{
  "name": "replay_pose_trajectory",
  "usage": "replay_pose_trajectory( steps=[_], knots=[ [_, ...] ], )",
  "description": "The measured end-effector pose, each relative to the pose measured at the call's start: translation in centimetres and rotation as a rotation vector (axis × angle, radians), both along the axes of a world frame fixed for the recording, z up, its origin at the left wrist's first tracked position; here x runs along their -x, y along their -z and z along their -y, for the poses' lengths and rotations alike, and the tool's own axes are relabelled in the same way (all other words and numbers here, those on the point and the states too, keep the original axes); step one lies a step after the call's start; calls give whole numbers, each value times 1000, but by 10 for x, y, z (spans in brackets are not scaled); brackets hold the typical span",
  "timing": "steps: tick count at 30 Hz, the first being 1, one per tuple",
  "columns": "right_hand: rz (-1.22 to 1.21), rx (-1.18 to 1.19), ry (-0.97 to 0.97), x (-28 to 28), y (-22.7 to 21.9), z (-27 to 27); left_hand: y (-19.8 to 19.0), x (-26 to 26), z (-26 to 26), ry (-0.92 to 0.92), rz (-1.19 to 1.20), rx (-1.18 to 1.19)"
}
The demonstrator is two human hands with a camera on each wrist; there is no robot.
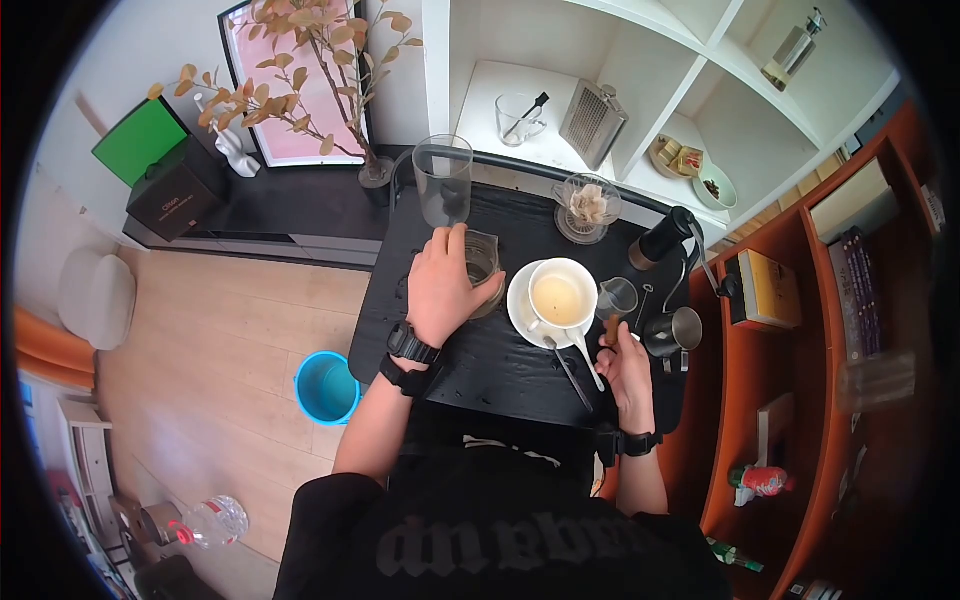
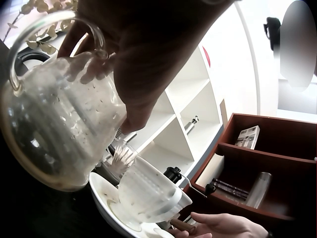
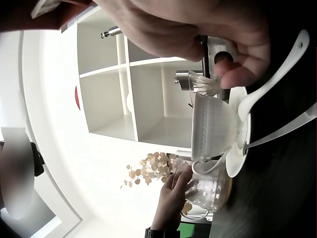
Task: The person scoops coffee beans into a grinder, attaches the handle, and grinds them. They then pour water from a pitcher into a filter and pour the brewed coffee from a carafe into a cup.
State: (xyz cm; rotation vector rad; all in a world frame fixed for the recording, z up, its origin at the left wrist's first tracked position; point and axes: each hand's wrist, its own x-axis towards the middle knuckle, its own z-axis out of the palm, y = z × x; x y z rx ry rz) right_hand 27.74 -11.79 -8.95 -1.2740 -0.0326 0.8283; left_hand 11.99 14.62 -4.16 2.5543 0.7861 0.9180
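Observation:
My left hand (image 1: 445,285) grips a clear glass carafe (image 2: 64,119) at its upper rim, fingers on the far side and thumb on the near side. The carafe's looped handle points away from the hand in the left wrist view. My right hand (image 1: 627,375) pinches the brown wooden handle (image 2: 182,225) of a small glass pitcher (image 1: 619,293). Between the hands, a white cup (image 3: 213,126) with pale, creamy liquid sits on a white saucer (image 1: 515,308). A white spoon (image 1: 586,362) and a metal spoon (image 1: 572,378) lean toward me from the saucer.
Behind the carafe stands a tall glass (image 1: 443,180). A glass dripper with paper (image 1: 588,205), a hand grinder (image 1: 662,238) and a metal jug (image 1: 674,332) line the right side. White shelves rise behind; a blue bucket (image 1: 328,388) is on the floor left.

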Motion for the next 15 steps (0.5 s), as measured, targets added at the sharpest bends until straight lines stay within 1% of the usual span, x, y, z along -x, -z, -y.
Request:
replay_pose_trajectory(
  steps=[4,7,10,13,15],
  knots=[
    [32,13,18,-3,-6,-6,-1,0,0,2,-4,2],
    [255,-26,12,6,-14,-8,-1,0,0,5,-1,7],
    [504,59,-4,13,-17,-8,0,0,0,8,-1,9],
    [991,431,-33,20,-20,-8,-2,0,1,6,-4,8],
    [1108,484,-33,31,-33,-12,-2,1,1,6,-4,11]
  ],
)
